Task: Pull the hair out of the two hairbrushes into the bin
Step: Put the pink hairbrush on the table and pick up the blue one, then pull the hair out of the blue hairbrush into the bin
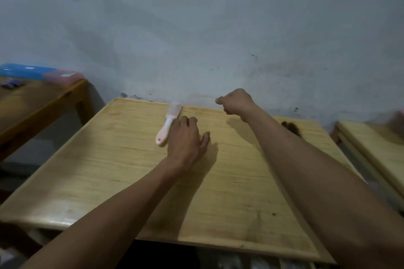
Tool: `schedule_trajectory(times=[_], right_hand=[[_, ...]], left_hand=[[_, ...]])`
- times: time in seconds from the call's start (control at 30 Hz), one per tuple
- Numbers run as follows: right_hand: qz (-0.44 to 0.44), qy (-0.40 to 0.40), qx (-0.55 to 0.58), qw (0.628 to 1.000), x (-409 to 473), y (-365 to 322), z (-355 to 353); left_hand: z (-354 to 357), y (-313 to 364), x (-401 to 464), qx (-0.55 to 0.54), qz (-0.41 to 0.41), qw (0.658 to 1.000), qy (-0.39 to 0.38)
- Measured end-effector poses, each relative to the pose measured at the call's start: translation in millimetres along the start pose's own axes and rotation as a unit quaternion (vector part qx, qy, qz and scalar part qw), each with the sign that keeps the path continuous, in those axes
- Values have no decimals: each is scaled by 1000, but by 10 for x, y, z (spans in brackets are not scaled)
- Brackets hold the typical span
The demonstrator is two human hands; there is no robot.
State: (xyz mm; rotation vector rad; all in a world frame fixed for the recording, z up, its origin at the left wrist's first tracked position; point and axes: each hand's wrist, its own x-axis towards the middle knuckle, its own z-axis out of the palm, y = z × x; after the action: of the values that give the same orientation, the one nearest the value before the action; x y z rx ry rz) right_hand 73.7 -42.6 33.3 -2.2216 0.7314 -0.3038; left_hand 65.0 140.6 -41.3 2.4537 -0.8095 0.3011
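A pink and white hairbrush [168,124] lies on the wooden table [109,170] near its far edge, bristle head toward the wall. My left hand [185,140] rests flat on the table just right of the brush handle, fingers spread, holding nothing. My right hand [237,101] hovers near the far edge with its fingers curled shut; whether anything is pinched in it cannot be seen. A dark clump, possibly hair [291,128], lies on the table behind my right forearm. No bin and no second brush are in view.
A grey wall stands right behind the table. Another wooden table [32,102] at the left carries a blue and pink box [39,72]. A third light wooden table [376,144] is at the right, with a gap between.
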Motion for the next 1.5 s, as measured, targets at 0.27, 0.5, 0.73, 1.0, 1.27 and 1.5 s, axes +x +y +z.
schedule_trajectory(times=[0.27,0.5,0.73,1.0,1.27,1.5], right_hand=[[83,52,-265,959,-376,1107,-1165],[129,3,-163,978,-650,1611,-1245],[163,-1,154,974,-775,1588,-1334],[104,-96,201,969,-1064,1006,-1274],[23,-307,118,944,-1477,393,-641],[-154,-358,-49,920,-2003,-22,-39]], left_hand=[[449,1663,-299,-21,61,984,-167],[633,2239,-479,-112,0,954,-279],[508,2011,-436,-298,-201,873,-330],[105,1452,-613,-393,-176,828,-360],[-453,700,-1239,-516,-220,798,-221],[-835,-226,-2142,-446,-202,827,-274]])
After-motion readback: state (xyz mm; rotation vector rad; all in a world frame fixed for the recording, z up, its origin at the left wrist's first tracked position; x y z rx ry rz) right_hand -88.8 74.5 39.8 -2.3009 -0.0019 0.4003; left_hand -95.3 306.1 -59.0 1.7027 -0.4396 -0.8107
